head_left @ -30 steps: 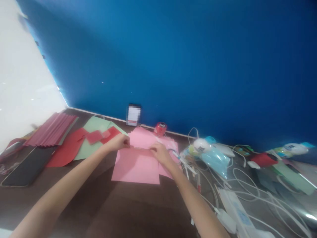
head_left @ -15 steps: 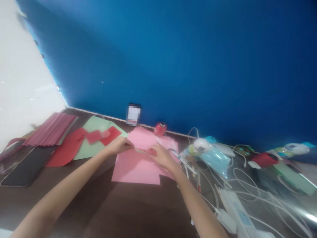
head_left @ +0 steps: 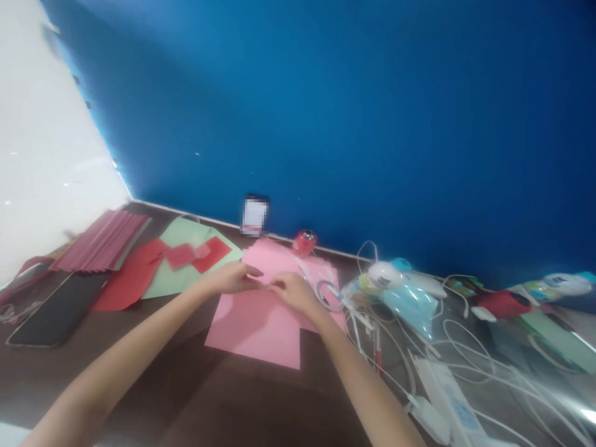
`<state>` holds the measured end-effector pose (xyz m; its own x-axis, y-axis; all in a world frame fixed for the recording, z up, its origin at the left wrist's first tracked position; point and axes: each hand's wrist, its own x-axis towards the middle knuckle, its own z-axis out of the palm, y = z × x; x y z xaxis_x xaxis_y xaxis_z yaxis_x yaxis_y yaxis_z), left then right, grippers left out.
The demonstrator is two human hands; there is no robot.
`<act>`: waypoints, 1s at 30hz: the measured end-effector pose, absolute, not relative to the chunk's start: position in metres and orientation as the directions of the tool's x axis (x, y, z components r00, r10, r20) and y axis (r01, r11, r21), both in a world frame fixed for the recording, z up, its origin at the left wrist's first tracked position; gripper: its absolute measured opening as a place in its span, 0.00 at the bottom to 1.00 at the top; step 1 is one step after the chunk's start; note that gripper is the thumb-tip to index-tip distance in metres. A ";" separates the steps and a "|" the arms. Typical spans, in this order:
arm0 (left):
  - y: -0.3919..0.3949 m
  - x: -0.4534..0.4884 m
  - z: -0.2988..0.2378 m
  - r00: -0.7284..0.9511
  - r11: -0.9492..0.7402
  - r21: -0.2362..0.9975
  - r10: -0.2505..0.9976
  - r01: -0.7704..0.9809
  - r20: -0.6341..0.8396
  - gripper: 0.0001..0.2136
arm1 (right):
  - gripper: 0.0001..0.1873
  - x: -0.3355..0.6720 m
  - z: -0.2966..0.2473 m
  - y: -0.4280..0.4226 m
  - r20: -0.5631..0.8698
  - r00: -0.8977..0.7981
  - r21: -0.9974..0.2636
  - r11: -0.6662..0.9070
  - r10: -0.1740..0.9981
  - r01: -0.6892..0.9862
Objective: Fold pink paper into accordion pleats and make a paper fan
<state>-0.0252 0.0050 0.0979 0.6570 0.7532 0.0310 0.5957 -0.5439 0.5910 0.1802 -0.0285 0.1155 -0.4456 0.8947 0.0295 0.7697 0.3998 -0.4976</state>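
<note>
A pink sheet of paper (head_left: 261,335) lies under both hands on the dark brown table, its near edge towards me. My left hand (head_left: 235,277) is closed, its thumb and fingers pinching the sheet's upper part from the left. Close beside it, my right hand (head_left: 291,290) pinches the same sheet from the right, fingertips almost meeting the left ones. What lies between the fingertips is blurred. More pink paper (head_left: 270,251) spreads behind the hands. Next to my right wrist is a white, ring-shaped handle (head_left: 328,295).
A small red object (head_left: 305,242) stands by the blue wall. Left are green paper (head_left: 161,279), red paper (head_left: 128,282), pleated pink paper (head_left: 100,242) and a black phone (head_left: 58,310). Right lie tangled white cables (head_left: 459,347), a power strip (head_left: 449,397) and a light-blue packet (head_left: 412,304).
My hands have drawn closer together. The narrow reddish folded edge between them no longer shows, and the pink sheet's near edge reaches further towards me. The view has shifted slightly.
</note>
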 end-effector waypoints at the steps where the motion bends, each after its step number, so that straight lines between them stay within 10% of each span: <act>1: 0.005 -0.023 0.100 0.676 -0.555 0.594 0.737 0.582 0.027 0.16 | 0.07 0.181 0.116 -0.029 0.031 -0.452 -0.511 0.403 0.891 0.759; 30: 0.024 -0.062 0.100 0.665 -0.323 0.769 0.727 0.551 -0.172 0.21 | 0.10 0.245 0.120 -0.025 -0.148 -0.393 -0.737 0.163 0.908 0.656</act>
